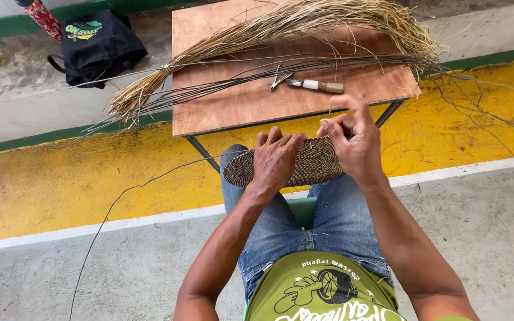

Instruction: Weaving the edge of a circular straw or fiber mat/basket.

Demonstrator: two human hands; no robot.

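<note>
A small wooden table [239, 101] stands on sunlit concrete floor [477, 238] painted with yellow, white and green stripes.

Outdoor craft spot: painted concrete floor [60, 196], fibre bundle [281, 27] on table [239, 107]

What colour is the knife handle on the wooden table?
The knife has a light brown wooden handle with a white band next to the blade; it shows in the head view.
</note>
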